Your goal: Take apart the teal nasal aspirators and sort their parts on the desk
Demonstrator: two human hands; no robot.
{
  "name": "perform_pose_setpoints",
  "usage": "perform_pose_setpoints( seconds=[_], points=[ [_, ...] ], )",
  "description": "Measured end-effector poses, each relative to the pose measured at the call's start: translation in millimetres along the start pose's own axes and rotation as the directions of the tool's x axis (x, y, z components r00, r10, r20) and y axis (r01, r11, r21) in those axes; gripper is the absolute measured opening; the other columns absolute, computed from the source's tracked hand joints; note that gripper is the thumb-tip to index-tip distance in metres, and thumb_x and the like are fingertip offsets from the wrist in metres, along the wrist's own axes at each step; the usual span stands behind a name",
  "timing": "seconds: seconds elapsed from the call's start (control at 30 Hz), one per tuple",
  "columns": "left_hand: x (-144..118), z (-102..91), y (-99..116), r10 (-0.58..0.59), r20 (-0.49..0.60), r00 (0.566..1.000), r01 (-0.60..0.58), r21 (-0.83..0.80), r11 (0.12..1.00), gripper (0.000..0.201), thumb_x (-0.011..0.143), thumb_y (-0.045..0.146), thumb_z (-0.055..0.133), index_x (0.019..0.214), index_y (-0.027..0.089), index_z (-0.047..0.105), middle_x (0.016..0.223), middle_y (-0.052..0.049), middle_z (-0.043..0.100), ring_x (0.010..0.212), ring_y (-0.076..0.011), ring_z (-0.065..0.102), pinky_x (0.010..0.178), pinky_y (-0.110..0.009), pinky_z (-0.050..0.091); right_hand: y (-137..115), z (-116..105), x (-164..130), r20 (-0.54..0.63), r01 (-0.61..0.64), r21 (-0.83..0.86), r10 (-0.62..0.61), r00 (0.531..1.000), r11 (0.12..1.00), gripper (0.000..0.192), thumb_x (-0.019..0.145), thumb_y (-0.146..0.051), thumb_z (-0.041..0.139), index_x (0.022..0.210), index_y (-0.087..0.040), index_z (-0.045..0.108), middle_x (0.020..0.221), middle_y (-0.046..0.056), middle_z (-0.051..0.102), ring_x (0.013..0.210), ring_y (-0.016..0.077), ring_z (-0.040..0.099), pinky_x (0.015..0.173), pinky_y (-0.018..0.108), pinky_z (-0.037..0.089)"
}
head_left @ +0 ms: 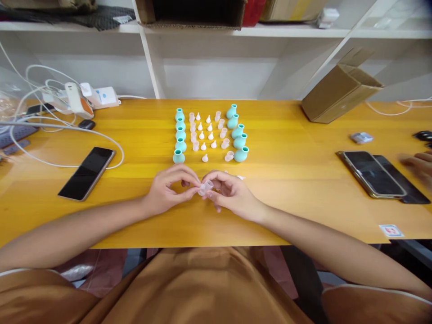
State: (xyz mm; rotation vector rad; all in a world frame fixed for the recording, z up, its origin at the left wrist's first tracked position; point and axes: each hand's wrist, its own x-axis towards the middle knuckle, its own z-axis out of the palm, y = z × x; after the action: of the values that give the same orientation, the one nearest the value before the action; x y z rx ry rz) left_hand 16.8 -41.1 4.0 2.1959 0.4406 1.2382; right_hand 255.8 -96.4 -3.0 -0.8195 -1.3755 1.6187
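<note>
Between my two hands, close to the table's front, is a small translucent plastic cup-like piece (205,187). My left hand (172,186) pinches it from the left, and my right hand (232,191) grips its other side with thumb and fingers. Beyond them stand two columns of teal bulb-shaped pots, one on the left (180,145) and one on the right (240,141). Between these columns are rows of pale translucent cup pieces (225,143) and small white pointed pieces (203,146). A white piece (240,177) lies partly hidden behind my right hand.
A phone (87,173), white cables and chargers (101,96) lie at left. On the right are a cardboard box (340,90), a small wrapped item (362,137), stacked phones (373,173) and another person's hand (420,163). White shelving (219,67) stands behind the table.
</note>
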Motion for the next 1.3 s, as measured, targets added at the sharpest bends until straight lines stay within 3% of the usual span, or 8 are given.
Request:
perform_pose_setpoints(
  seconds=[0.63, 1.3],
  points=[
    [2.1, -0.1, -2.5, -0.017, 0.004, 1.0, 0.017, 0.007, 1.0, 0.009, 0.101, 0.03, 0.085, 0.102, 0.023, 0.081, 0.095, -0.005, 0.081, 0.082, -0.0156, 0.075, 0.074, -0.028, 0.063, 0.9, -2.9, -1.0, 0.029, 0.015, 0.016, -0.016, 0.999, 1.0, 0.03, 0.096, -0.035, 0.088, 0.115, -0.022, 0.069, 0.111, 0.007, 0.076, 0.096, 0.0176, 0.077, 0.055, 0.018, 0.063],
    [1.6, -2.3, -3.1, 0.043, 0.008, 0.999, -0.043, 0.041, 0.998, 0.005, 0.098, 0.021, 0.087, 0.102, 0.022, 0.084, 0.096, -0.006, 0.082, 0.086, -0.0149, 0.079, 0.078, -0.026, 0.064, 3.1, -3.2, -1.4, 0.03, 0.01, 0.052, -0.012, 0.999, 0.999, 0.028, 0.097, -0.032, 0.087, 0.118, -0.021, 0.072, 0.105, 0.006, 0.077, 0.09, 0.0157, 0.073, 0.055, 0.017, 0.061]
  ],
)
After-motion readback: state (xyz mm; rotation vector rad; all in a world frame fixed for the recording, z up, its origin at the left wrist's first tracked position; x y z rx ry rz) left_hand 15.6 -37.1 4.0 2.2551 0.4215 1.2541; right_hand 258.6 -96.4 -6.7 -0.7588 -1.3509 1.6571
